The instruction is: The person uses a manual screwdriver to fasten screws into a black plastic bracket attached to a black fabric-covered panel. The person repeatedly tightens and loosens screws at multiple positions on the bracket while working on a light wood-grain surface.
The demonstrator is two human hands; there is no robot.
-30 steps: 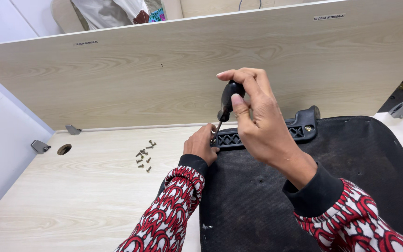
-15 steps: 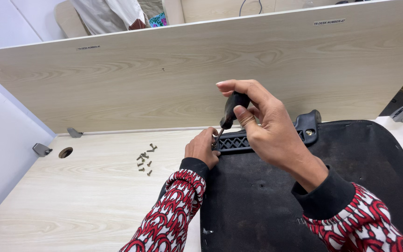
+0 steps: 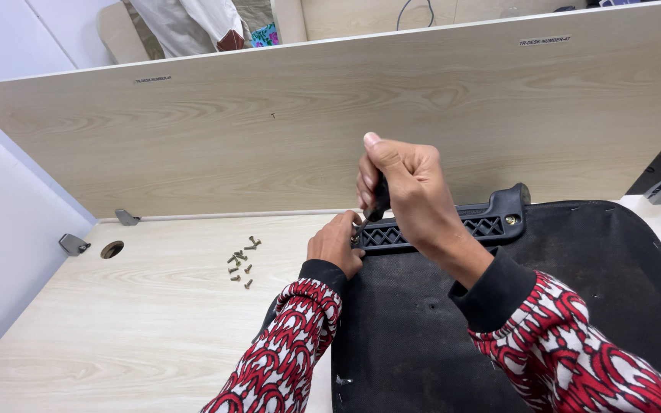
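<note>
My right hand [image 3: 403, 191] is closed around the black handle of a screwdriver [image 3: 379, 200] held upright, its tip down at the left end of a black plastic bracket [image 3: 468, 226]. That bracket lies along the far edge of a black seat base [image 3: 453, 329], which rests upside down on the desk. Pressed against the bracket's left end, my left hand [image 3: 334, 245] has its fingers curled by the screwdriver tip. The tip and any screw under it are hidden by my fingers.
Several loose brass screws [image 3: 241, 261] lie on the light wooden desk [image 3: 139, 321] left of my hands. A wooden divider panel [image 3: 269, 130] stands behind. Grey clamps [image 3: 73, 244] and a cable hole [image 3: 112, 249] sit at the left edge. A person in light clothing [image 3: 185, 23] stands beyond the divider.
My right hand has rolled over the screwdriver handle, closing tighter around it and hiding most of it. The left hand stays at the bracket's end.
</note>
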